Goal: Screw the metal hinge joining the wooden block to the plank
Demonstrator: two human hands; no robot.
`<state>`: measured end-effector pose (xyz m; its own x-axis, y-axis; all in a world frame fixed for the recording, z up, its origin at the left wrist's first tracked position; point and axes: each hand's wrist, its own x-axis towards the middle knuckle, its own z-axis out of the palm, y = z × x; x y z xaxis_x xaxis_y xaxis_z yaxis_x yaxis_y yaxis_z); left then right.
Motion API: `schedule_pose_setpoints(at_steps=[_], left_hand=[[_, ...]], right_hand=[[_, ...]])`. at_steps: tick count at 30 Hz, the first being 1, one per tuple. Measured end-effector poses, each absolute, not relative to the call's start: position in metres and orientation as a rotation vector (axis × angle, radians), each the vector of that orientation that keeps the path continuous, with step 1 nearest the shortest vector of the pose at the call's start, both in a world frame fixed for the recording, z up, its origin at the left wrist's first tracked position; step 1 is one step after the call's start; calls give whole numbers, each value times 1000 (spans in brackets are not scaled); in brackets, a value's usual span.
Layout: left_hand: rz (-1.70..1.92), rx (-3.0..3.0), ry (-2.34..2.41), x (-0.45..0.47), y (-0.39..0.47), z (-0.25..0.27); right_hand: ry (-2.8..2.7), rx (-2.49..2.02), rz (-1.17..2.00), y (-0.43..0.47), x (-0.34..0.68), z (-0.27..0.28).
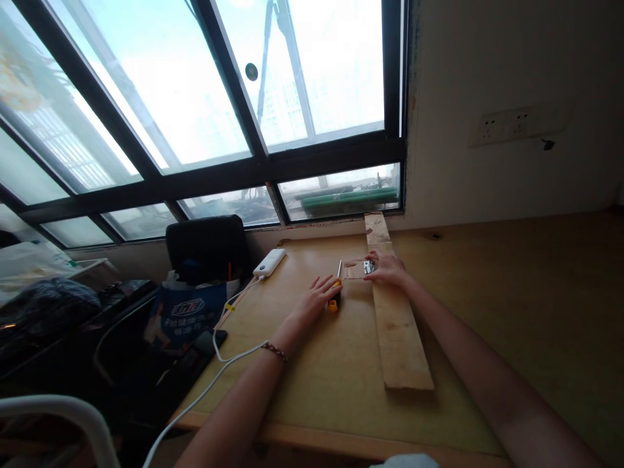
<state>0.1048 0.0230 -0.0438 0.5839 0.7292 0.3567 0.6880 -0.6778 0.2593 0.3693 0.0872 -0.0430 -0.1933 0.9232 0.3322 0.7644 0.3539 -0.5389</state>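
Note:
My left hand (316, 300) lies on the table with fingers stretched out, its fingertips at the handle of a screwdriver (334, 304). The screwdriver has a yellow and black handle, and its metal shaft points away from me. Over a long wooden board (400, 338), my right hand (387, 268) pinches a small silver metal piece that looks like a hinge (369, 266). This metal piece sits at the board's left edge, where a short, thin wooden piece (353, 270) meets it. My right fingers partly cover the hinge.
A white power bank (270, 262) with a white cable (214, 344) lies at the table's left side. Beyond that edge stand a black chair (207, 244) and a blue bag (188, 318). Window frames and a wall socket (504, 127) border the wooden table (511, 292).

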Motion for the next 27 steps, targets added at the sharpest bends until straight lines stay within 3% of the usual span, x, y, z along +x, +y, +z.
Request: schedule_pose_setpoints(at_steps=[3,6,8,12,15,20,27], left_hand=[[577,2789,1080,114,38,-41],[757,2683,952,121,46,-37],[1024,2486,962,124,49,-31],[1935,1659,1057,131,59,5],[2253,849,688,137,72,46],[2066,607,556,145,82,85],[1770,599,426,184,81,64]], right_hand=[[-2009,-1464,333,86,369,-42],[-2008,-1455,329,84,369,-42],[-2006,-1464,322,83,368,-41],[-2004,-1492,302,83,367,-40],[-2005,-1486,301,85,367,-41],[-2016,-1471,289,87,368,-43],[-2031,-1454,287,86,368,-42]])
